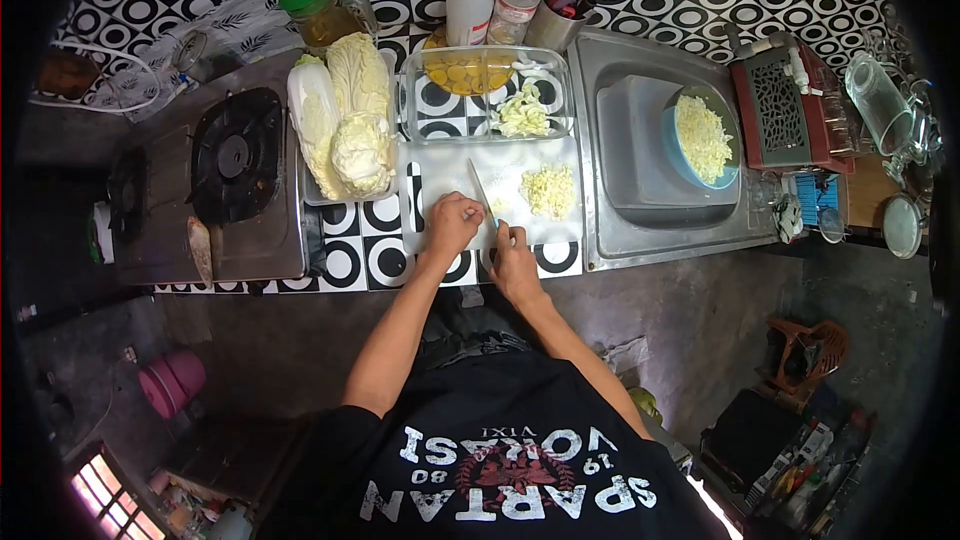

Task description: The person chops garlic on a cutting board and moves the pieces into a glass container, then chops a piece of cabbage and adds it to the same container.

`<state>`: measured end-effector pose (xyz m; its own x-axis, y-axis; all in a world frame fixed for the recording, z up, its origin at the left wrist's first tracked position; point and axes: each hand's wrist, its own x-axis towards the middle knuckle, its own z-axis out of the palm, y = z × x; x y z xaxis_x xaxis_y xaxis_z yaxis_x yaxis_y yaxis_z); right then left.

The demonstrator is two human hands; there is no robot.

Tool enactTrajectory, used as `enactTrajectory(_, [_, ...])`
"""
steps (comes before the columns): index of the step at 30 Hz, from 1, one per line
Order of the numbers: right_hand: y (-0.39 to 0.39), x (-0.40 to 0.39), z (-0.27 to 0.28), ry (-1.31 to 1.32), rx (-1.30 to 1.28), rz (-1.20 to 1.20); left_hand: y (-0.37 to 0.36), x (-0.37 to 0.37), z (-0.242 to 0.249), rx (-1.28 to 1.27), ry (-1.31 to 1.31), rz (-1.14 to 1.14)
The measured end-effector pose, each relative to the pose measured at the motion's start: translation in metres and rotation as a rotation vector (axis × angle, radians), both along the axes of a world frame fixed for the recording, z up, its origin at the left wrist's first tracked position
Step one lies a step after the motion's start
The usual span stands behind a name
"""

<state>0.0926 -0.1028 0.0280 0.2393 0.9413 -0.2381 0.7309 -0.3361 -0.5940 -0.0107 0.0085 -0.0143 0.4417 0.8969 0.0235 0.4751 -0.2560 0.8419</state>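
Down on the circle-patterned counter [350, 265] — right hand [515, 265] grips a knife [482, 195], left hand [452, 223] curls shut on the cutting board [440, 175].

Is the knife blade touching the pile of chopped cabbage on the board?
Apart. The head view shows bare board between the knife and the chopped cabbage.

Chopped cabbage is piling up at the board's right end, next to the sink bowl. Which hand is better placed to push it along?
Probably the right hand: it grips the knife and sits nearer the chopped cabbage pile on the cutting board. The left hand rests further left, away from the pile.
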Motion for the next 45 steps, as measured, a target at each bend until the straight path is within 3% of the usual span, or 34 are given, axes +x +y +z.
enactTrajectory(8, [0.028, 0.005, 0.007, -0.015, 0.003, 0.011, -0.002, 0.002, -0.003, -0.003, -0.048, 0.028])
enactTrajectory(18, [-0.003, -0.001, -0.002, 0.077, 0.049, -0.053, -0.002, -0.001, 0.001, 0.060, -0.013, -0.021])
enactTrajectory(31, [0.013, 0.004, 0.019, 0.045, -0.024, -0.017, -0.002, 0.000, -0.001, 0.050, -0.017, -0.005])
enactTrajectory(37, [0.004, -0.002, -0.003, 0.016, 0.097, -0.039, -0.001, -0.003, 0.001, 0.046, 0.014, -0.028])
enactTrajectory(45, [0.027, 0.006, 0.002, -0.020, 0.033, 0.014, -0.004, 0.000, -0.004, 0.070, -0.050, 0.009])
